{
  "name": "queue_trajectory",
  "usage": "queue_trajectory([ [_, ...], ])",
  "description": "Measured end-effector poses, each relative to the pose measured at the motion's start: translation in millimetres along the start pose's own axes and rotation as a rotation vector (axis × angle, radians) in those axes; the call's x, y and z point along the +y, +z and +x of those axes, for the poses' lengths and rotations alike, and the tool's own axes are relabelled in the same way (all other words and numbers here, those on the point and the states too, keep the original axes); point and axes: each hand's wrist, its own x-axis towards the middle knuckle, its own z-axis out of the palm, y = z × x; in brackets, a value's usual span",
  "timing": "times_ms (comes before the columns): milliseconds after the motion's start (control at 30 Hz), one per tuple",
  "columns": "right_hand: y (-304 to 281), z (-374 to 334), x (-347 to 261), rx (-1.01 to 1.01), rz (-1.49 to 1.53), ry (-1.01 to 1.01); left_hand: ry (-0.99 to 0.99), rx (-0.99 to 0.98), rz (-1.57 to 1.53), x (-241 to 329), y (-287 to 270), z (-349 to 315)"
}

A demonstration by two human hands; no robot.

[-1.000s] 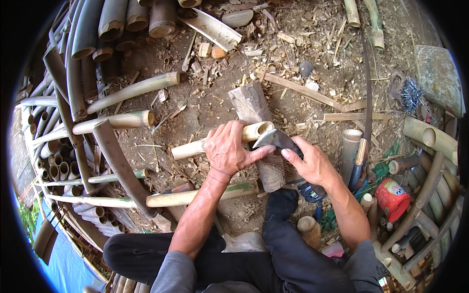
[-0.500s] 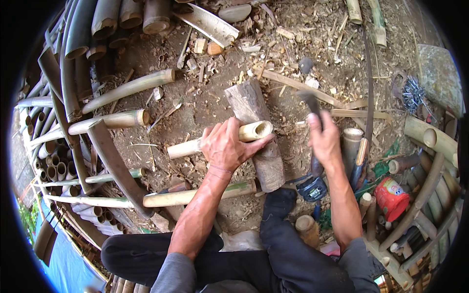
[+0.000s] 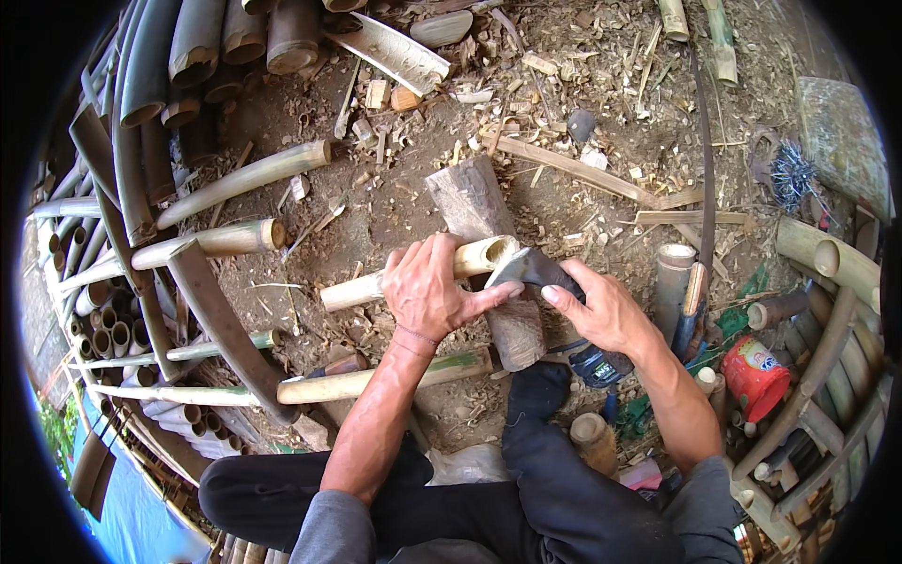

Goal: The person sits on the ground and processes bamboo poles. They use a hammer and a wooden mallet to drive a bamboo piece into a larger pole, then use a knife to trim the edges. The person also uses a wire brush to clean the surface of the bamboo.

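Note:
My left hand (image 3: pixel 427 282) is wrapped around a short pale bamboo tube (image 3: pixel 474 256), pressing it across a wooden log (image 3: pixel 470 199) that lies on the ground. The tube's hollow end points right and slightly away from me. In my right hand (image 3: pixel 606 305) is a dark cutting tool with a broad metal blade (image 3: pixel 526 268); most of its handle is hidden by the palm. Its bright edge lies against or just beside the tube's open end; I cannot tell which. The left thumb stretches out close beneath the blade.
Long bamboo poles (image 3: pixel 211 240) and stacked tubes fill the left side. Wood chips and a flat strip (image 3: pixel 573 167) litter the dirt ahead. To the right are an upright tube (image 3: pixel 673 282), a red container (image 3: pixel 754 378) and a bamboo rack (image 3: pixel 813 395). My legs are folded near the log.
My right hand has brought the cutting tool left and down from beside the log to the tube's open end. The left hand keeps its hold on the bamboo tube.

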Motion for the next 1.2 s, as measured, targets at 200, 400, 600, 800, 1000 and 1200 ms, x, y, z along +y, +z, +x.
queue_trajectory([
  [200,-7,3,-2,-0.036,-0.032,-0.040,0.037,0.055,0.003,-1,1,0],
  [400,-10,5,-2,-0.034,-0.047,-0.010,-0.020,-0.014,-0.007,2,-1,-1],
  [600,9,12,13,0.161,-0.008,-0.105,-0.084,-0.013,0.037,3,3,2],
  [800,-6,33,30,0.409,0.199,0.068,-0.127,-0.036,0.067,9,3,3],
  [1000,-7,6,7,0.125,0.112,0.028,-0.054,0.006,0.023,5,1,0],
  [1200,-1,-2,-4,-0.003,-0.001,0.038,-0.015,-0.033,0.008,1,-2,-1],
])
